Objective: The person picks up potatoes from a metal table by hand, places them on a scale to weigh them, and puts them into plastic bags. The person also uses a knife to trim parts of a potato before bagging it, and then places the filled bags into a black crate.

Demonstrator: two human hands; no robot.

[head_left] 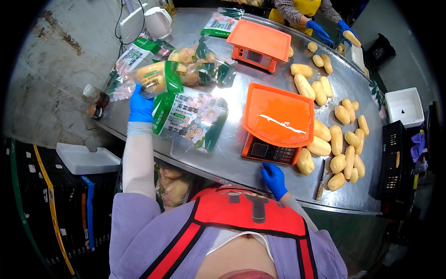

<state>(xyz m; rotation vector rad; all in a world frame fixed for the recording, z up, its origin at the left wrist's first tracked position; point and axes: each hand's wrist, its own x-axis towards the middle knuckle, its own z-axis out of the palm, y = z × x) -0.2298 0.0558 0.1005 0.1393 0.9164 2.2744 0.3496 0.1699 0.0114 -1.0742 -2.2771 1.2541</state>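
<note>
My left hand (141, 104), in a blue glove, is closed on the edge of a clear and green bag of lotus root (152, 78), over the left of the metal table (186, 25). Just below that bag lies a flat, printed green and white bag (193, 116). More filled bags (195, 58) are piled behind it. My right hand (274, 180), also blue-gloved, rests at the table's near edge with fingers loosely extended and nothing in it. Close by stands an orange weighing scale (278, 114). Peeled lotus roots (338, 139) lie to its right, with a wooden-handled knife (320, 181).
A second orange scale (258, 39) stands farther back. Across the table, a co-worker's blue-gloved hand holds a lotus root (351, 38). A white kettle (158, 22) and jars (96, 111) sit at the left. Black crates (392, 153) and a white box (404, 107) flank the right edge.
</note>
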